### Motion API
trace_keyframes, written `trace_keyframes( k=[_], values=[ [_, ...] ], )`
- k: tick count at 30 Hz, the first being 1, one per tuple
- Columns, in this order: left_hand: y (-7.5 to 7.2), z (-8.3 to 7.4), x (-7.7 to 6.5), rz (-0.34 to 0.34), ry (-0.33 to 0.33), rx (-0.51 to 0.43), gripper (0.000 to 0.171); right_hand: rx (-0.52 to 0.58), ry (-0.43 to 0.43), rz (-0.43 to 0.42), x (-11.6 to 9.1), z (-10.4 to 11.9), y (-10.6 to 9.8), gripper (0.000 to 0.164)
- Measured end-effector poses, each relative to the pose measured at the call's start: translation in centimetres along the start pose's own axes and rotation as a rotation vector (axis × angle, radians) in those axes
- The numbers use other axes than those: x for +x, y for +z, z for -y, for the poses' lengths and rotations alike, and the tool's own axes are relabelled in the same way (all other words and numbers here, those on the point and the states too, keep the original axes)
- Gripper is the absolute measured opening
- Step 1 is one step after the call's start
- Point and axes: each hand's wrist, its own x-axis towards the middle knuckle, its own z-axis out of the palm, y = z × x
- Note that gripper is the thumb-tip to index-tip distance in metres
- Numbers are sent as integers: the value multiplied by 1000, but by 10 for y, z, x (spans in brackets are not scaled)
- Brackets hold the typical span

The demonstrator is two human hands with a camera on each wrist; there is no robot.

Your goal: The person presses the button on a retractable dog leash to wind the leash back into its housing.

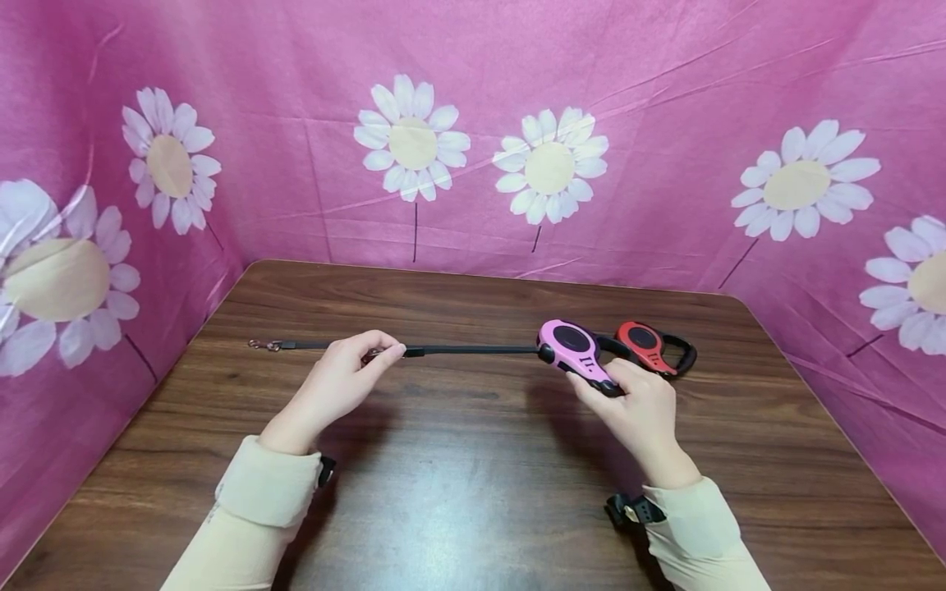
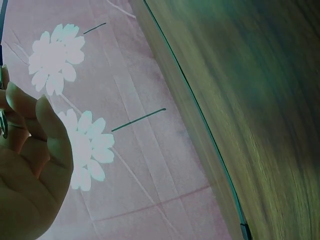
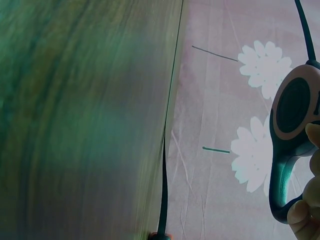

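My right hand (image 1: 641, 406) holds a pink retractable dog leash (image 1: 556, 355) by its black handle, close in front of a red one. From the pink case a black strap (image 1: 480, 350) runs left, stretched straight, to my left hand (image 1: 342, 376). Thumb and fingers there pinch the strap's end at its metal clip (image 2: 4, 125), mostly hidden by the hand. The red retractable leash (image 1: 650, 351) lies at the right of the table. Beyond the left hand, a metal clip (image 1: 266, 345) on a black strap end lies on the tabletop.
The brown wood-grain table (image 1: 443, 460) fills the lower view, its far edge against a pink cloth backdrop (image 1: 296, 164) with white flowers. Thin strap (image 2: 200, 105) from the red leash lies along the table in the left wrist view.
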Motion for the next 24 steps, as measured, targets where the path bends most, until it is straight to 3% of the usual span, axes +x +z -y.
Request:
trace_keyframes(
  k=[12,20,24],
  values=[
    [3,-3,1,22,-8,-10,22,16,36,43,0,3,-1,44],
    [7,-5,0,31,3,-16,21,2,8,54,2,7,0,44],
    [9,-7,1,34,18,-26,20,-13,-8,48,3,11,0,54]
  ],
)
